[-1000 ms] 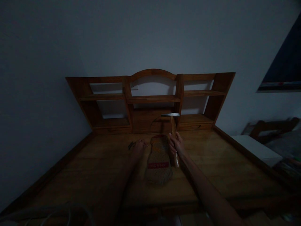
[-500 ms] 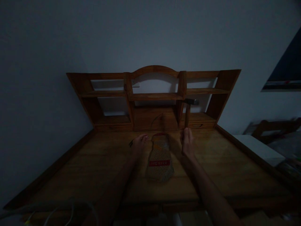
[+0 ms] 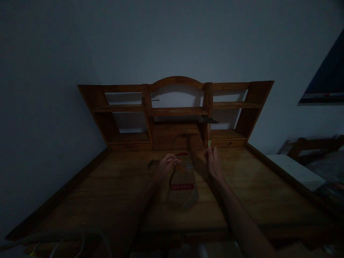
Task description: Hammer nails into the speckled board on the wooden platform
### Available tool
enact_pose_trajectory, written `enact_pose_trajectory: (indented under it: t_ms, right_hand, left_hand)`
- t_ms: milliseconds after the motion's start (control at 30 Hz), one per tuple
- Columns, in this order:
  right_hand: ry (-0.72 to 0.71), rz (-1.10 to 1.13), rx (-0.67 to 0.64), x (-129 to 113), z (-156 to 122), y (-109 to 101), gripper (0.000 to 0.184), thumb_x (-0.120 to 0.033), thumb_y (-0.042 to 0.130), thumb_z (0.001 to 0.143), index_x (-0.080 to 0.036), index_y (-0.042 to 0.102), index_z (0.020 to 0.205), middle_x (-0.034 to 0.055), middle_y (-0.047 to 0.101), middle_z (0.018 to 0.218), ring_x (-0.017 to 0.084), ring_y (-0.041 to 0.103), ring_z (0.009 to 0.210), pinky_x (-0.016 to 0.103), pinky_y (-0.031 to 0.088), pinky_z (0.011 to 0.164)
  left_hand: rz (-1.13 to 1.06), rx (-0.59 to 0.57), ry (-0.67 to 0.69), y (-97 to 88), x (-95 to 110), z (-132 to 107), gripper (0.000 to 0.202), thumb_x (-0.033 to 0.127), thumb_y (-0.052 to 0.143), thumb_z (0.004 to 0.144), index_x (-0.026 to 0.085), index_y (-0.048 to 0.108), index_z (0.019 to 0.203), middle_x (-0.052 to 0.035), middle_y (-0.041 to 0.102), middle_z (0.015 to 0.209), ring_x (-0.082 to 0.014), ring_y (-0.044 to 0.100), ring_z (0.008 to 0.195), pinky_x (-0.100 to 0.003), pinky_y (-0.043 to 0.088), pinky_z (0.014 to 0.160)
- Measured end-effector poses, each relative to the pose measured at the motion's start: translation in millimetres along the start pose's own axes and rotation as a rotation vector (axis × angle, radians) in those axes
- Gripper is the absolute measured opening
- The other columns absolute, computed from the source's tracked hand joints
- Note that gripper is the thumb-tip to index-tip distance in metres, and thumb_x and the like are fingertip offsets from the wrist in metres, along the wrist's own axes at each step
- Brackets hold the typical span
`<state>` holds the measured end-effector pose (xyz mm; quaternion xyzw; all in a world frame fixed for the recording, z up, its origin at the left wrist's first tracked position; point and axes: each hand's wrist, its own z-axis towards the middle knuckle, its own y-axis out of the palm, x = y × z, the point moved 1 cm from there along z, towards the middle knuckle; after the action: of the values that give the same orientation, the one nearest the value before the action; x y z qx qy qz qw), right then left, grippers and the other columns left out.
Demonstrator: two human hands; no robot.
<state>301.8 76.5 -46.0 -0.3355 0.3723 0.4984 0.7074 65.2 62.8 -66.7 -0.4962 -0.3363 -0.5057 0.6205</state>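
In dim light, a woven tan piece with a red band (image 3: 182,186) lies flat on the wooden desk (image 3: 247,186). My left hand (image 3: 164,167) is at its upper left corner, fingertips pinched together on something too small to name. To the right of the piece, my right hand (image 3: 213,163) is closed round the handle of a hammer (image 3: 208,122). The hammer stands upright, with its dark head raised in front of the hutch post.
A wooden hutch (image 3: 176,111) with open shelves stands at the back of the desk against the wall. A few small dark items (image 3: 152,163) lie left of my left hand. Cables (image 3: 67,240) run along the near left edge. A chair (image 3: 309,147) stands at the right.
The hammer lifted off beside the woven piece and now stands upright farther right. My left hand moved right onto the piece's top corner and closed into a pinch.
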Motion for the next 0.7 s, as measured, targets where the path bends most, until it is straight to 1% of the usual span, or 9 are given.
enact_pose_trajectory:
  t_ms: [67,133,233,333,400,467,600,667,700]
  right_hand:
    - [-0.019,-0.032,0.021,-2,-2,6,0.028,-0.052,0.042,0.091,-0.024,0.050,0.091,0.0005,0.056,0.073,0.018,0.053,0.065,0.030,0.039,0.060]
    - [-0.038,-0.051,0.043,-4,-4,13,0.026,-0.049,0.048,0.089,-0.024,0.050,0.096,0.0014,0.058,0.078,0.018,0.054,0.068,0.029,0.040,0.061]
    - [-0.056,-0.077,0.076,-5,-6,21,0.029,-0.048,0.052,0.086,-0.022,0.051,0.099,0.0026,0.061,0.080,0.019,0.055,0.068,0.028,0.039,0.061]
    - [-0.056,-0.112,0.110,-4,-6,23,0.029,-0.049,0.052,0.086,-0.021,0.055,0.094,0.0029,0.061,0.078,0.019,0.055,0.068,0.027,0.038,0.061]
    - [-0.051,-0.135,0.134,-3,-6,22,0.029,-0.049,0.052,0.086,-0.021,0.058,0.090,0.0026,0.061,0.076,0.018,0.053,0.066,0.027,0.036,0.061]
    - [-0.043,-0.151,0.153,-1,-5,21,0.030,-0.049,0.052,0.086,-0.020,0.058,0.085,0.0017,0.059,0.072,0.017,0.050,0.062,0.027,0.035,0.060]
    - [-0.029,-0.161,0.172,6,-1,18,0.033,-0.051,0.051,0.087,-0.020,0.057,0.080,-0.0015,0.052,0.064,0.015,0.044,0.056,0.026,0.032,0.055]
    - [-0.020,-0.164,0.179,11,2,18,0.033,-0.051,0.051,0.087,-0.019,0.057,0.079,-0.0021,0.051,0.063,0.015,0.043,0.056,0.026,0.032,0.055]
    - [-0.014,-0.166,0.182,14,4,18,0.034,-0.052,0.051,0.087,-0.019,0.057,0.080,-0.0021,0.051,0.062,0.015,0.044,0.056,0.026,0.032,0.055]
  left_hand:
    - [0.042,-0.113,-0.022,8.2,3,-5,0.020,0.043,0.046,0.087,0.022,0.048,0.087,-0.0041,0.074,0.097,-0.0181,0.068,0.096,-0.031,0.051,0.085]
    - [0.023,-0.200,-0.025,14.5,1,-8,0.022,0.044,0.046,0.088,0.022,0.047,0.086,-0.0043,0.073,0.097,-0.0176,0.068,0.095,-0.031,0.051,0.084]
    - [-0.062,-0.266,0.009,19.1,-8,-8,0.026,0.046,0.046,0.089,0.020,0.045,0.087,-0.0069,0.073,0.093,-0.0174,0.069,0.089,-0.032,0.051,0.082]
    - [-0.080,-0.274,0.034,19.9,-13,-6,0.025,0.045,0.047,0.090,0.020,0.045,0.087,-0.0080,0.072,0.091,-0.0175,0.069,0.087,-0.032,0.052,0.080]
    - [-0.048,-0.275,0.033,19.3,-11,-8,0.023,0.043,0.047,0.090,0.020,0.045,0.086,-0.0077,0.071,0.090,-0.0177,0.069,0.086,-0.031,0.052,0.077]
    - [0.014,-0.289,0.038,18.1,-4,-13,0.021,0.041,0.045,0.091,0.020,0.046,0.087,-0.0072,0.070,0.091,-0.0179,0.068,0.089,-0.030,0.052,0.077]
    - [0.218,-0.304,0.071,14.8,9,-24,0.019,0.038,0.043,0.092,0.022,0.051,0.090,-0.0041,0.070,0.095,-0.0174,0.065,0.092,-0.028,0.049,0.078]
    - [0.284,-0.275,0.088,12.6,9,-21,0.019,0.039,0.042,0.092,0.023,0.051,0.090,-0.0021,0.070,0.095,-0.0167,0.065,0.091,-0.027,0.047,0.078]
    - [0.289,-0.245,0.099,11.4,8,-15,0.019,0.039,0.041,0.093,0.023,0.051,0.090,-0.0013,0.070,0.096,-0.0164,0.064,0.091,-0.027,0.046,0.080]
